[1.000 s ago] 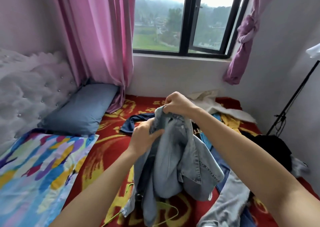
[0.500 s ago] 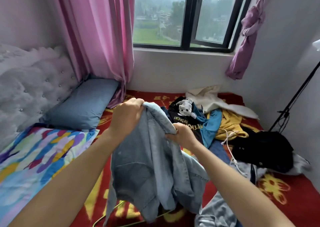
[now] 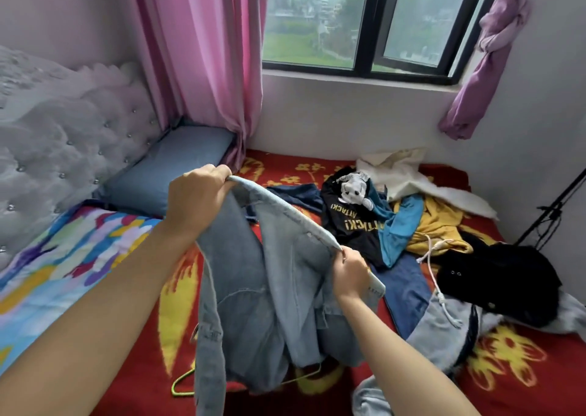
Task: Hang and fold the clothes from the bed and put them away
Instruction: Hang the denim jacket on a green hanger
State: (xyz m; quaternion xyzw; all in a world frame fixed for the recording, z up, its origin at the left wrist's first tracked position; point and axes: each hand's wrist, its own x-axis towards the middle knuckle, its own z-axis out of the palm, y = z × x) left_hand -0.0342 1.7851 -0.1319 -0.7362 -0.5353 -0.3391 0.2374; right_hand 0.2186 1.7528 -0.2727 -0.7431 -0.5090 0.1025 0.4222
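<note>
Jacket (image 3: 253,295) held up over bed (image 3: 523,384). Left hand (image 3: 195,198) grips one end of its top edge; right hand (image 3: 350,271) pinches the other. Hanger (image 3: 182,384) lies underneath.

Raised left grip (image 3: 196,203) clenched; lower right grip (image 3: 348,273) pinching.

Lt-blue denim jacket (image 3: 269,288); red blanket (image 3: 523,380) w/ yellow flowers; pink curtain (image 3: 203,50); multicolour quilt (image 3: 63,257); blk/yellow-print tee (image 3: 352,225).

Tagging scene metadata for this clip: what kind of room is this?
Most likely a home bedroom: a bed with a tufted headboard and blue pillow, loose clothes piled on it, and a pink curtain by the window.
</note>
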